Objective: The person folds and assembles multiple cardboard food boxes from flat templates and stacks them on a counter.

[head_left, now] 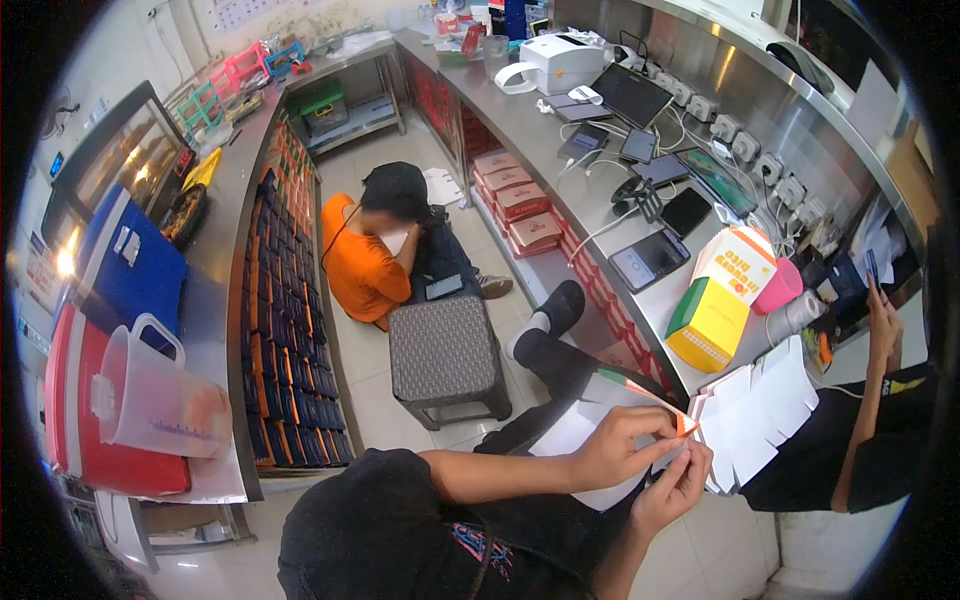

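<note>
While the long steel counter (560, 150) curved away on the right with its tablets and phones, and a second person in an orange shirt (362, 262) sat on the floor beyond the grey stool (444, 358), the work itself sat low in the view. A stack of flat white carton blanks (752, 420) leaned by the counter's end, below a folded yellow and green box (708, 322). One blank, the white carton with an orange edge (585, 425), lay across the lap. The left hand (618, 446) pinched its orange tab, fingers closed on the card, and the right hand (675, 488) met it just beneath, fingertips pressed together on the same corner. The fold probably went best with both thumbs kept close to the crease, pressing along the scored line and not across it.
</note>
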### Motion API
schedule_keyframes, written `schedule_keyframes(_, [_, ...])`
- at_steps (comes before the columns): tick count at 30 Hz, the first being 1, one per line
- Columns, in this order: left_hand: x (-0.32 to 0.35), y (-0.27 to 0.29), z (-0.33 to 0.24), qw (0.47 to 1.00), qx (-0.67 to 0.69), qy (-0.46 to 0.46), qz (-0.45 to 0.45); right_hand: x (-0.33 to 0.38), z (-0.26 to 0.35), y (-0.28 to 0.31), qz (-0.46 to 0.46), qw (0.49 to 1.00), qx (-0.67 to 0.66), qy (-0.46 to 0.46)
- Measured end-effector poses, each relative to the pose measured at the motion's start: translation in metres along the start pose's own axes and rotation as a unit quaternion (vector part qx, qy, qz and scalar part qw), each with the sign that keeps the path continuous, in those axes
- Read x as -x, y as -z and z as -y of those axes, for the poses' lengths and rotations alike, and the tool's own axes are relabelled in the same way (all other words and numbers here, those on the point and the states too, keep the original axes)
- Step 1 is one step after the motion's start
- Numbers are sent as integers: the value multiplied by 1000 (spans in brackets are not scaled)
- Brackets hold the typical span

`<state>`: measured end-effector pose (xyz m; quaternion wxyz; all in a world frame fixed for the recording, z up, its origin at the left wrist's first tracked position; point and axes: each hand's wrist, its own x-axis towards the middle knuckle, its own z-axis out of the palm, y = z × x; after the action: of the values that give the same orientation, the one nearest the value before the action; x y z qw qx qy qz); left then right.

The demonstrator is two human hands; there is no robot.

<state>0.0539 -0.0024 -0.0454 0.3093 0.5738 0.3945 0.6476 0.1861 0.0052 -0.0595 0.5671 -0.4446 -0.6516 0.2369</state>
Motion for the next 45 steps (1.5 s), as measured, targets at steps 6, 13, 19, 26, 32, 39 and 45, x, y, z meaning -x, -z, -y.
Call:
schedule_keyframes(6, [12, -12, -11, 995, 73, 62, 21, 16, -31, -2, -71, 992, -51, 93])
schedule_keyframes(13, [5, -8, -24, 928, 315, 197, -6, -7, 2, 2, -29, 994, -25, 103])
schedule_keyframes(19, [-1, 11, -21, 922, 276, 270, 26, -4, -23, 42, 146, 934, -291, -146])
schedule_keyframes(26, [-25, 31, -18, 995, 77, -22, -52, -17, 37, 59, 273, 929, -142, -205])
schedule_keyframes(32, [-37, 32, -26, 961, -184, -126, 161, -13, 37, 27, 145, 971, -130, -142])
schedule_keyframes(39, [-20, 16, -23, 956, -253, -126, 74, -8, 18, 34, 44, 985, -139, -92])
schedule_keyframes(45, [-26, 16, -30, 960, -171, -181, 128, -15, 36, 53, 171, 942, -211, -195])
